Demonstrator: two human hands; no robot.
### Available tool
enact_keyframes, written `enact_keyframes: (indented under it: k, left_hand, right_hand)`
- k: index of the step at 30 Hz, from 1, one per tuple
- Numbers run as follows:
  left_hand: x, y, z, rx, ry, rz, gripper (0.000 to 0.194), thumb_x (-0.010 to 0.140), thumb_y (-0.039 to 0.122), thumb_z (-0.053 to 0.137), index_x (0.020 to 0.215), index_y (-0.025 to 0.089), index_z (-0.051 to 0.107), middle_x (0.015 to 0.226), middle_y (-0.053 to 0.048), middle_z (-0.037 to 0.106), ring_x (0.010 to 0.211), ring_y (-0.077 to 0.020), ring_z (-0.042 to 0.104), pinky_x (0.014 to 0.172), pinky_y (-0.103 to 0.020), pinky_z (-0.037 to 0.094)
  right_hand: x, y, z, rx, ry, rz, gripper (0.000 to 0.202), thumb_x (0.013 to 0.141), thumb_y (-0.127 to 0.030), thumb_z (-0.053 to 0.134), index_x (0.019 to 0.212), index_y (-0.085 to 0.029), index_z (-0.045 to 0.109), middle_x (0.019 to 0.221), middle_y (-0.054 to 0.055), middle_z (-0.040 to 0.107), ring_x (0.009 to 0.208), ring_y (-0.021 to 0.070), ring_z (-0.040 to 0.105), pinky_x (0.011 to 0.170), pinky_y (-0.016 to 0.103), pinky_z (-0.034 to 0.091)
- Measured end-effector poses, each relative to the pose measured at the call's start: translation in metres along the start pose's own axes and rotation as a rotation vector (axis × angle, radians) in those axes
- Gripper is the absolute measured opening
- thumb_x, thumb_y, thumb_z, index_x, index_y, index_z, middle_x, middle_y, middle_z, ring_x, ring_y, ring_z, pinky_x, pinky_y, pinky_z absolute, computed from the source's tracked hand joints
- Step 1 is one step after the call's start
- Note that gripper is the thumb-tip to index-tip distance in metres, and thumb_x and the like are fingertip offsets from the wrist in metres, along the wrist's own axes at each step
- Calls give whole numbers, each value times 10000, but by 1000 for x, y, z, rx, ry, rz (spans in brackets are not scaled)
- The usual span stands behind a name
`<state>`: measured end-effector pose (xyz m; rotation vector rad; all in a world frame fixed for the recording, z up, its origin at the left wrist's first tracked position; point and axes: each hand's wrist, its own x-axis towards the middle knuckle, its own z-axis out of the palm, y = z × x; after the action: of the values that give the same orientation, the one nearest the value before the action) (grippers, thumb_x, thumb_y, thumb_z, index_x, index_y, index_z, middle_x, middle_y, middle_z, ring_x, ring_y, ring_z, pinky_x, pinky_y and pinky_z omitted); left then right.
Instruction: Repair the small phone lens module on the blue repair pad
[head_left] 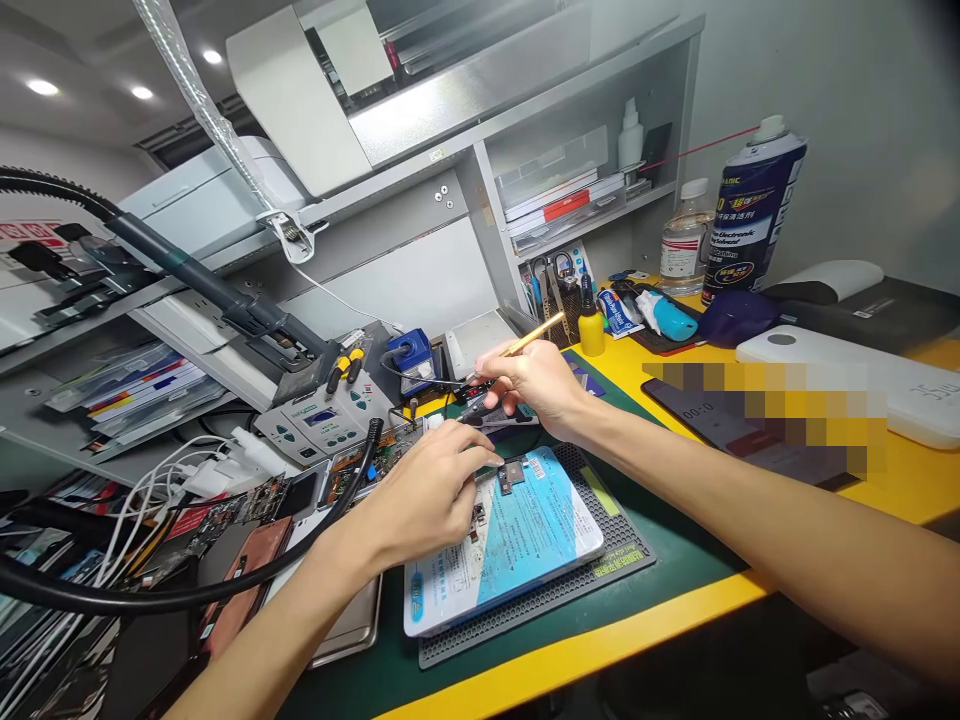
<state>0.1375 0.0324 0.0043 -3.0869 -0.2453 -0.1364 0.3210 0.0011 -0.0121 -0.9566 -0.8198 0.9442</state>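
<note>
My left hand point(439, 490) is over the left part of a blue and white box point(544, 535), its fingers curled near a small dark circuit board point(511, 476) on top. What those fingers hold, if anything, is hidden. My right hand point(525, 385) is raised above the back of the box. Its fingers are wrapped round a gold-coloured tool point(536, 332) that points up to the right. A dark soldering-type handle point(476, 408) with a cable shows by the same fingers. The box lies on a grey perforated mat point(630, 555).
Phones and boards are piled at the left, crossed by a black hose point(225, 598). A grey control station point(326, 422) stands behind them. A yellow bottle point(592, 332), a spray can point(756, 215) and a phone point(712, 420) are on the right.
</note>
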Motion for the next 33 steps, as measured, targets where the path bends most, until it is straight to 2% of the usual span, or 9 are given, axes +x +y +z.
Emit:
enact_keyframes:
  k: [3,9,15,19,21,24,26,28,33]
  left_hand:
    - [1,0,1,-71,9,-24,365,818,5,440,1045,191,657,1137,-54,628,1078,-192,554,980,-356,484]
    - [0,-3,6,-127,35,-68,448,762,-26,423,1128,154,608,1101,-84,636,1053,-220,564,946,-412,507]
    - [2,-6,10,-156,39,-91,400,746,-25,435,1016,182,646,1076,-59,665,1047,-197,586,962,-379,504]
    - [-6,-24,-20,-134,84,-220,335,824,68,450,1050,187,666,1113,-52,683,1058,-204,610,969,-382,492]
    - [-19,-35,-40,-107,121,-368,275,901,192,454,1069,192,671,1108,-57,700,987,-226,646,840,-379,537]
    - [-44,-42,-56,-118,48,-508,246,926,335,503,1048,234,690,1015,-18,739,792,-199,685,659,-316,553]
    - [-61,-38,-51,-149,-19,-533,245,906,357,553,1084,245,677,985,-5,746,839,-190,700,711,-290,571]
    - [-73,-29,-37,-161,-50,-549,334,879,378,594,1186,252,630,1047,-18,736,910,-206,698,772,-311,575]
    - [-87,-13,-4,-195,-46,-538,472,872,336,599,1329,283,491,1197,-19,664,1104,-213,626,949,-352,511]
  right_hand:
    - [0,0,0,-5,3,3,35,667,-114,648,699,-121,661,673,43,700,442,125,618,299,165,368]
    - [0,0,0,-12,-2,7,25,683,-127,651,708,-123,654,703,62,715,461,130,624,315,170,384]
    - [0,0,0,-20,9,18,14,703,-139,650,712,-129,648,704,68,715,459,127,624,319,168,379]
    - [0,-1,0,-37,7,19,9,715,-134,648,711,-126,650,732,75,714,465,121,621,329,170,384]
    - [0,-2,-1,-52,-2,27,8,709,-122,648,702,-126,650,735,78,710,470,118,621,330,168,382]
    - [0,-1,-1,-92,-59,66,26,694,-108,647,671,-120,652,733,96,714,469,126,623,318,168,370]
    - [-2,1,-1,-126,-113,100,25,684,-104,647,666,-116,660,725,108,719,459,135,621,306,171,359]
    - [-3,3,0,-158,-156,131,25,677,-106,649,681,-116,671,712,111,722,444,139,615,297,173,352]
    - [-5,6,1,-211,-194,163,37,690,-123,659,722,-121,677,743,111,726,441,135,611,295,170,345]
